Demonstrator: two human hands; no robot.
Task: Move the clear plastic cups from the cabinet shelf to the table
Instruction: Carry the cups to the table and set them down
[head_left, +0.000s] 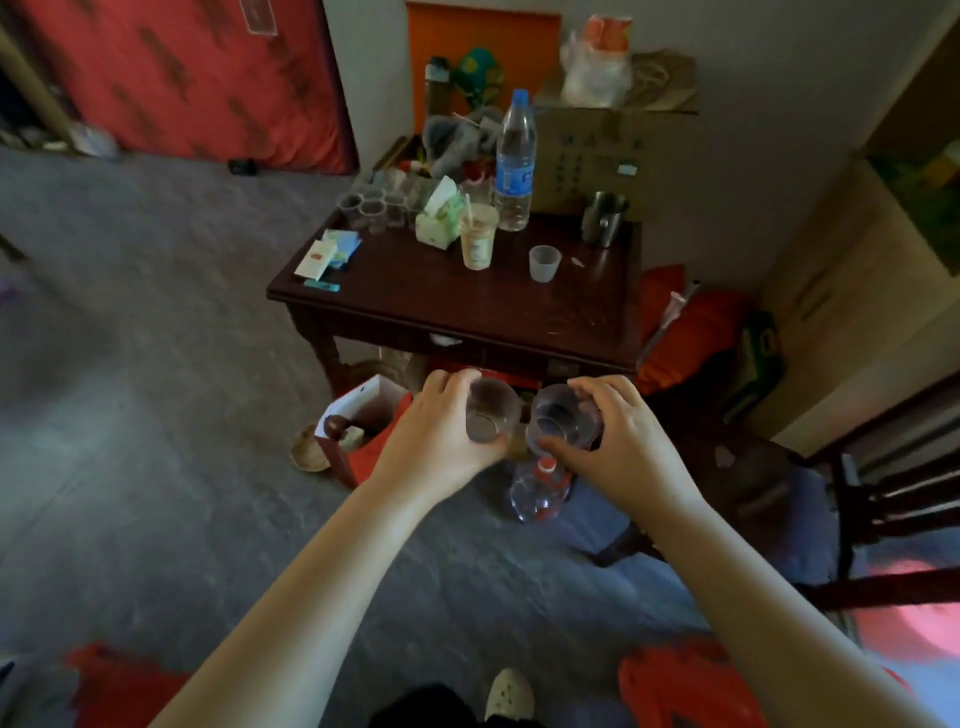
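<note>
Carrying 2 cups toward the table, none of this pair set down yet

Body: the left hand is wrapped round 1 clear plastic cup, fingers curled about its wall, mouth tipped toward the camera. The right hand is closed on a 2nd clear plastic cup, maybe a nested stack; can't tell through the glare. Both cups sit in mid-air just short of the near edge of the dark wooden table, the 2 nearly touching each other.

Progress, as a judgement: mid-task, approx. On the table's far-left corner there's a cluster of small clear cups, and right of table centre stands 1 frosted plastic cup, so some transfers look done. Left to do: reach over the table's near edge, set both cups on the bare front area, let go. Whether more remain on the shelf is unknown.

Hidden or unclear:
- Cabinet shelf isn't in view at all.
- Cluster at the table's far-left is blurred; count not readable, approx 6+.
- Palms and fingertips behind the cups are mostly covered.
- Clear bottle with a red cap on the floor below the table's near edge sits partly behind the right hand.
- Tall clear water bottle at the table's back blocks the clutter behind it.
</note>
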